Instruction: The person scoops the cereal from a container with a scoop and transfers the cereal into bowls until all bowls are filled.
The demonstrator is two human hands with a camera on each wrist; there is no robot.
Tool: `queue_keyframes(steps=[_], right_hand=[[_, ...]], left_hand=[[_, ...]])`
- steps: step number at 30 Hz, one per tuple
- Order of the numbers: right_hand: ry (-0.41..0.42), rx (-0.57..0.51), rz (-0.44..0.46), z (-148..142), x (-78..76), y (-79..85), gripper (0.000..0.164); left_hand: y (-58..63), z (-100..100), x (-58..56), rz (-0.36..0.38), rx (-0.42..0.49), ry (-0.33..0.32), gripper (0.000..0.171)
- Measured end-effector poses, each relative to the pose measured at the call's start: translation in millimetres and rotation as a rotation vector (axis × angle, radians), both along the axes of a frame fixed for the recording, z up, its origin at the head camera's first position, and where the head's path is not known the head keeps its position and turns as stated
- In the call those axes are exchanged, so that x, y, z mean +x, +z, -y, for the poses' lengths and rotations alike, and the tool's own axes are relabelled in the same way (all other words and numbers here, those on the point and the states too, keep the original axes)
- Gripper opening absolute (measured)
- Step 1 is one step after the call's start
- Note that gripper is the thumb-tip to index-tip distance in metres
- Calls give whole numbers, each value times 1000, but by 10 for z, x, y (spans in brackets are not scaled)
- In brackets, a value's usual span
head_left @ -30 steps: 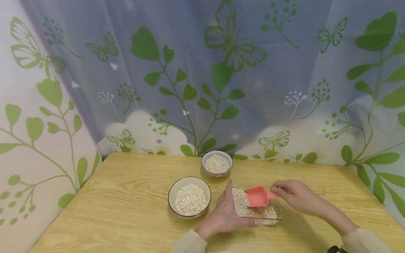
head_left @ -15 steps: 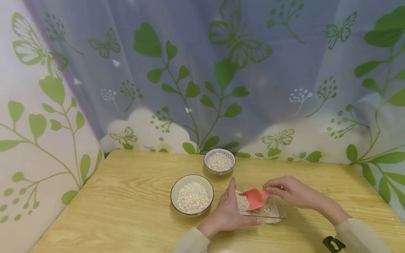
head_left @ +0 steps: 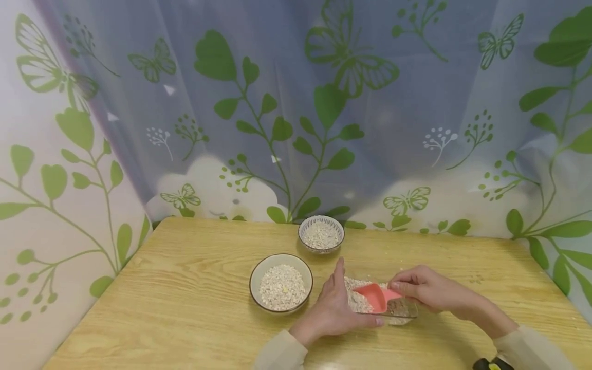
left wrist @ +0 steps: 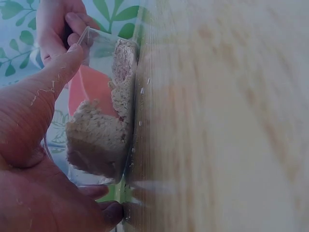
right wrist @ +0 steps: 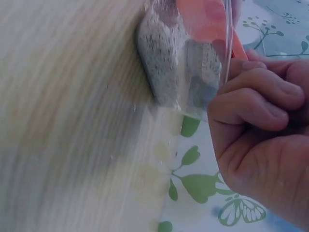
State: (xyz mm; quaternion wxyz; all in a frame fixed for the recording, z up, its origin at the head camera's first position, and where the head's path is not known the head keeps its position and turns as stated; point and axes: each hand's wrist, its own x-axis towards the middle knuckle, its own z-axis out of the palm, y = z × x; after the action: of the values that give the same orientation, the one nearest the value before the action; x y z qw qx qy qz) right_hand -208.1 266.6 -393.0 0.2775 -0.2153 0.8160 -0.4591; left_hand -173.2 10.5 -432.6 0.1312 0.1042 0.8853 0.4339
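My left hand [head_left: 334,313] holds the left end of a clear rectangular container [head_left: 410,313], thumb along the near side and fingers at the far left. Pale rolled oats [left wrist: 96,130] are heaped at that end, with more at the other. A pink-red scoop [head_left: 376,297] lies inside the container, its blade edge sunk into the left heap. My right hand [head_left: 427,288] pinches the scoop's handle over the container's right half. In the right wrist view the fingers of the right hand [right wrist: 260,111] are curled, and the scoop's blade [right wrist: 203,19] shows through the clear wall.
Left of the container stands a larger dark-rimmed bowl [head_left: 254,281] of oats. Behind is a smaller patterned bowl [head_left: 302,240], also with oats. The wooden table [head_left: 185,303] ends at a leaf-and-butterfly curtain [head_left: 277,103]. A few loose flakes lie on the tabletop.
The scoop first slid left into the oats, then came slightly back right and lower, its blade now flatter against the heap. The right hand moved with it; the left hand keeps holding the container.
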Motion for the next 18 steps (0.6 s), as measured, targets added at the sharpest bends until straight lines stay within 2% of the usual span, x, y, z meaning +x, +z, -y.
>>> queue_keyframes(steps=[4,8,18], right_hand=[[-32,-67,99,-9,56,4,38],[-43,-104,142,-11,90,7,42],[-123,-105,173,-6,138,-4,43]], left_hand=[[-18,-5,-8,-10,0,-3,144],[-29,-7,-13,-10,6,-1,145],[-16,-4,-8,-16,1,3,144]])
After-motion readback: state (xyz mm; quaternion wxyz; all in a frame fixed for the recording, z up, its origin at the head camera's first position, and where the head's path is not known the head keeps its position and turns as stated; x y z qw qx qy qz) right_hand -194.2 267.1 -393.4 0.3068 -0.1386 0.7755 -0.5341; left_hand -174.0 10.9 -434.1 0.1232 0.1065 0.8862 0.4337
